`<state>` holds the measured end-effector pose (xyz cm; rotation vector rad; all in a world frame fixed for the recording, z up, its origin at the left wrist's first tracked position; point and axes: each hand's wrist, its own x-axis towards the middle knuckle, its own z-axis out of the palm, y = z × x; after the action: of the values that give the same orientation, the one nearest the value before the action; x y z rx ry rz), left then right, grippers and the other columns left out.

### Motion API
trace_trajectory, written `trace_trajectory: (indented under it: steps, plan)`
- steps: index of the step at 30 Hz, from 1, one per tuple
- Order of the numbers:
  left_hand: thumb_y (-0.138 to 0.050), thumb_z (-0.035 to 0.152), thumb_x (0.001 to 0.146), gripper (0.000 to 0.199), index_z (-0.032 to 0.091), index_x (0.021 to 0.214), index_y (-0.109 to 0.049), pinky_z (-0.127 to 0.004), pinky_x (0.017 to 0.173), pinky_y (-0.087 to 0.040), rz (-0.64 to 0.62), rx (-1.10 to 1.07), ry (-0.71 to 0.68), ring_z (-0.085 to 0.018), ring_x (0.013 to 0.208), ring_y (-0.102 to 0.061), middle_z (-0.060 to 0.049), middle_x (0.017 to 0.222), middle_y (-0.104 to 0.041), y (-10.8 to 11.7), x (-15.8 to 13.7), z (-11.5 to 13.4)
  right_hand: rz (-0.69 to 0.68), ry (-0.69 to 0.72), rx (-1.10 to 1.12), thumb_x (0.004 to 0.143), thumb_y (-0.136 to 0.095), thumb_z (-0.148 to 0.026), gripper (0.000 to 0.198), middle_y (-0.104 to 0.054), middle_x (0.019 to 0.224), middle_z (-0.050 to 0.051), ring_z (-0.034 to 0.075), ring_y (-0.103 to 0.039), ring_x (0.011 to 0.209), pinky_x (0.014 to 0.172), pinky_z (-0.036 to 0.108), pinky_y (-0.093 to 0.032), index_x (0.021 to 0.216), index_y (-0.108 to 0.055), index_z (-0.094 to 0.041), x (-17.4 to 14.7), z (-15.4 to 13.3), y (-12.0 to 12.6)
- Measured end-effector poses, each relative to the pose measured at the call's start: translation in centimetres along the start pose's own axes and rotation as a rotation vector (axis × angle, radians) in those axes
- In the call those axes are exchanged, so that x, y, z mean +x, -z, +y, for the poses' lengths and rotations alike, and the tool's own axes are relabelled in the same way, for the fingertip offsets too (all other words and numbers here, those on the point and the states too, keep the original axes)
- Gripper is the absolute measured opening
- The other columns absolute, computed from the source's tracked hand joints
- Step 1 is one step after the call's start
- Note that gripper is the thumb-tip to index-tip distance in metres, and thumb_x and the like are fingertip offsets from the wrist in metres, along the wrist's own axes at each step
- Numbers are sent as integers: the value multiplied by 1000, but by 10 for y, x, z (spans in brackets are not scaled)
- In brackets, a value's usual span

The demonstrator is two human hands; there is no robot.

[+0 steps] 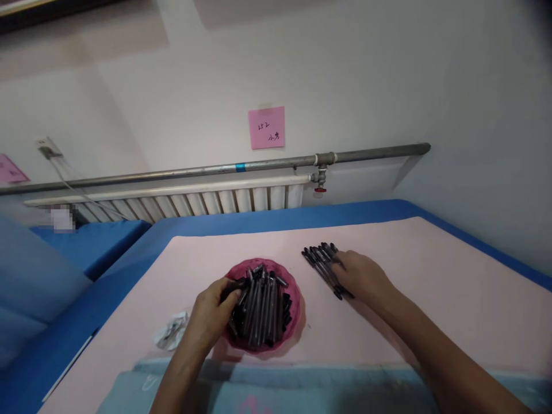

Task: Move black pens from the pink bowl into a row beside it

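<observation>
A pink round basket [297,305] with a scalloped rim holds many dark pen barrels [261,310] and small black caps [287,310]. At its left rim is my left hand [213,307], thumb and fingers closed around dark pieces that I cannot make out. To the right of the basket, several black pens [321,267] lie side by side in a slanted row on the pink sheet. My right hand [357,276] is at the right side of this row, its fingers closed on the outermost pen. The palm hides part of that pen.
The pink sheet [431,276] covers a blue-edged table [276,221]. Crumpled white paper [171,332] lies left of the basket. Light-blue cloth [302,385] runs along the near edge. Behind stand a white radiator [233,198], a metal pipe [375,153] and the wall.
</observation>
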<state>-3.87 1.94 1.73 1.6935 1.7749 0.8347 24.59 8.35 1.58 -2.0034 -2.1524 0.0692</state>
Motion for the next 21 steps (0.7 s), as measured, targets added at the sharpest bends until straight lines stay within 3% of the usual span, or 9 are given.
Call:
trace_trajectory:
  steps: [6, 11, 16, 21]
  plan:
    - [-49, 24, 72, 13, 17, 76, -59, -30, 73, -38, -18, 386, -100, -19, 82, -53, -7, 85, -57, -27, -2, 12, 27, 244, 124, 81, -40, -17, 20, -60, 79, 5, 15, -54, 75, 66, 24, -35, 77, -60, -17, -17, -41, -5]
    - [-52, 29, 70, 19, 14, 78, -61, -37, 80, -37, -23, 626, -73, -25, 88, -51, -12, 91, -56, -40, -2, 16, 62, 428, 278, 80, -41, -13, 19, -54, 74, 4, 14, -51, 72, 64, 25, -36, 72, -58, -16, -28, -62, -15]
    - [-51, 26, 69, 17, 14, 74, -62, -35, 80, -37, -46, 590, -71, -23, 88, -51, -11, 91, -56, -38, -1, 14, 67, 458, 290, 80, -41, -12, 19, -52, 75, 4, 15, -49, 71, 65, 26, -36, 68, -55, -16, -29, -66, -20]
    - [-45, 27, 72, 19, 15, 74, -60, -30, 72, -39, 25, 365, 4, -19, 79, -54, -8, 82, -58, -16, 0, 7, 70, 466, 297, 80, -43, -13, 16, -53, 74, 4, 14, -48, 71, 64, 27, -35, 68, -54, -16, -30, -66, -21]
